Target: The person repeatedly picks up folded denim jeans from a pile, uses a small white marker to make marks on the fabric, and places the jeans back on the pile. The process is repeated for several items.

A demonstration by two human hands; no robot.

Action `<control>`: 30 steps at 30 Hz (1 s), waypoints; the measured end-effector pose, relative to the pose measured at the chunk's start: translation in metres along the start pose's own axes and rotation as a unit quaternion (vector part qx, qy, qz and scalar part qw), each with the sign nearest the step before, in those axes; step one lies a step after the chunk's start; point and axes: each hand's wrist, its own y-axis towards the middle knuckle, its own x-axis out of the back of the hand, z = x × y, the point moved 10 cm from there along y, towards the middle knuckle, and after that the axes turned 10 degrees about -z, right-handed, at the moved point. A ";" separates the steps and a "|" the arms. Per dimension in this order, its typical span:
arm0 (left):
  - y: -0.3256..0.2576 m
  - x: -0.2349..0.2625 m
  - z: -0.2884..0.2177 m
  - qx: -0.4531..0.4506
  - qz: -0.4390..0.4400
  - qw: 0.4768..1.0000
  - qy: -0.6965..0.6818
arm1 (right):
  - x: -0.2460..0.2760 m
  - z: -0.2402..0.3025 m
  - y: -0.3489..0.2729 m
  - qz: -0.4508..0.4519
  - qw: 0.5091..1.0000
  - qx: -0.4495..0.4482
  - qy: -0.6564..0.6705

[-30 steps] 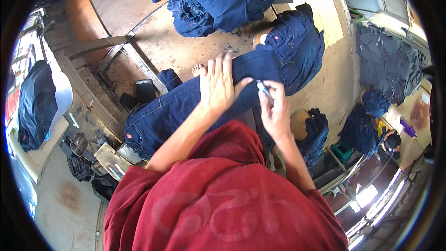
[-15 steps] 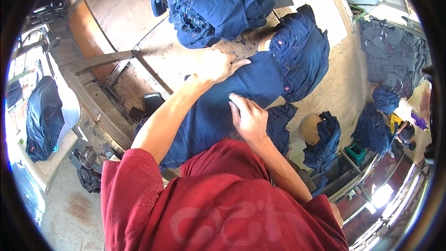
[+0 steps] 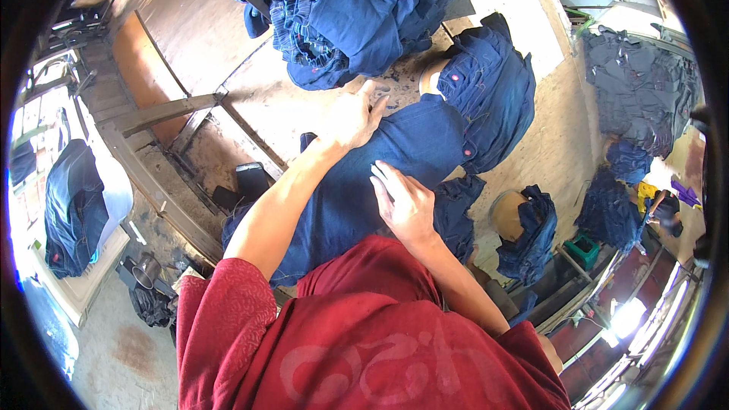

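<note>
A pair of dark blue jeans (image 3: pixel 395 159) lies spread across a worn wooden table (image 3: pixel 273 106), its waist end (image 3: pixel 493 83) folded up at the far right. My left hand (image 3: pixel 353 115) rests flat on the far edge of the jeans, fingers apart, holding nothing. My right hand (image 3: pixel 402 201) lies palm down on the near part of the same leg, fingers straight and together. A thin pale sliver shows at its fingertips; whether it is a small tool is unclear. My red sleeves and shirt fill the lower picture.
A heap of blue jeans (image 3: pixel 364 15) sits at the table's far side. A dark flat object (image 3: pixel 250 180) lies at the table's left edge. More jeans lie on a white surface (image 3: pixel 72 205), over a stool (image 3: pixel 528 224) and on a right-hand stack (image 3: pixel 638 91). A green crate (image 3: pixel 585 248) stands below.
My left hand has slid farther up the jeans toward the heap. My right hand has drawn back and now lies flat on the near leg; the small grey tool it held is no longer plain.
</note>
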 end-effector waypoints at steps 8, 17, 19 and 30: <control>0.000 -0.010 0.009 0.004 -0.014 0.999 -0.042 | -0.024 0.006 0.014 0.046 0.994 0.027 -0.093; -0.004 0.005 0.001 -0.056 -0.111 0.988 -0.090 | 0.014 0.014 -0.034 0.104 0.985 0.023 -0.137; -0.002 -0.008 0.012 -0.012 -0.071 0.992 -0.100 | 0.020 0.011 -0.033 0.073 0.991 0.003 -0.113; -0.001 -0.002 0.007 0.014 -0.052 0.995 -0.085 | -0.023 0.001 0.012 0.038 0.992 0.032 -0.112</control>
